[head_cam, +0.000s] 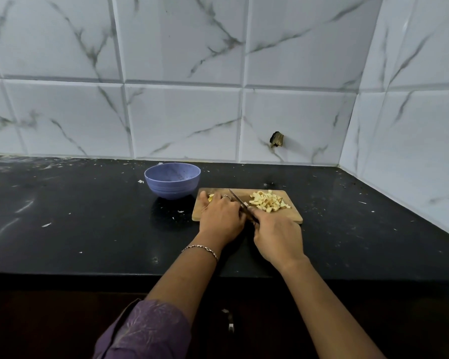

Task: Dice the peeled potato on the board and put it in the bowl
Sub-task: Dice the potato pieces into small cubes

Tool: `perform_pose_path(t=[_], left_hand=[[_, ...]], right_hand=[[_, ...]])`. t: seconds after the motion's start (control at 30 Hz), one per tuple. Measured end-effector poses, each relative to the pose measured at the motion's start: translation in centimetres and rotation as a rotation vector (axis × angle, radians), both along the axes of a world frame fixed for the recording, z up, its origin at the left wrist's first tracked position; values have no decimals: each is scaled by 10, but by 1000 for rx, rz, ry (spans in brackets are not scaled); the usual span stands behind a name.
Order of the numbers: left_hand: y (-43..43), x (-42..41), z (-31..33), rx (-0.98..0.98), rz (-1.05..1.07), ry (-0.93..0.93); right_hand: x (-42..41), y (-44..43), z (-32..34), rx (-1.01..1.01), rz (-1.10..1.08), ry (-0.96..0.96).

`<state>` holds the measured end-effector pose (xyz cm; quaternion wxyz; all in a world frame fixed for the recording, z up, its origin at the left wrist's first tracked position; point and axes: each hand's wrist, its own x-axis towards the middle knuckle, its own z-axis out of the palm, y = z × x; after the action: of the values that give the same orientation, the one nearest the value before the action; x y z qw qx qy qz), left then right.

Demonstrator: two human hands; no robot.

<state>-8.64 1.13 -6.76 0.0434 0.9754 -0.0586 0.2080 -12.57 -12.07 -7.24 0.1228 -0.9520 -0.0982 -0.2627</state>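
A tiled wall point(182, 117) fills the upper half of the frame, and a black bench point(88, 229) runs below it, met by a side wall at the right. Open bench surface is seen to the left and right of the work, and in front of it down to the bench's near edge.

A wooden board point(294, 215) lies at the centre, just right of a blue bowl point(171, 189); the two are close, and whether they touch cannot be told.

The left hand point(222, 216) is curled over an uncut potato piece point(211, 197) at the board's left end, holding it down. The right hand point(278, 237) is closed round the handle of a knife point(237, 199), whose blade slants up and left beside the left hand's fingers.

Diced potato point(268, 202) is heaped on the board's upper right part, near its far edge.
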Motion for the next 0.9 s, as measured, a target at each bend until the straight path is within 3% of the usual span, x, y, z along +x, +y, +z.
perform_pose_path(t=[0.17, 0.37, 0.53, 0.73, 0.9], left_hand=[[-1, -2, 1, 13, 6, -1], [-1, -2, 0, 5, 15, -1], [5, 1, 1, -113, 51, -18], [20, 1, 1, -369, 276, -106], [18, 4, -2, -323, 266, -69]], right_hand=[[4, 4, 1, -43, 7, 3], [2, 1, -2, 59, -74, -20], [-5, 2, 0, 110, -11, -44], [-9, 1, 0, 89, 40, 9], [-7, 2, -1, 100, -92, -14]])
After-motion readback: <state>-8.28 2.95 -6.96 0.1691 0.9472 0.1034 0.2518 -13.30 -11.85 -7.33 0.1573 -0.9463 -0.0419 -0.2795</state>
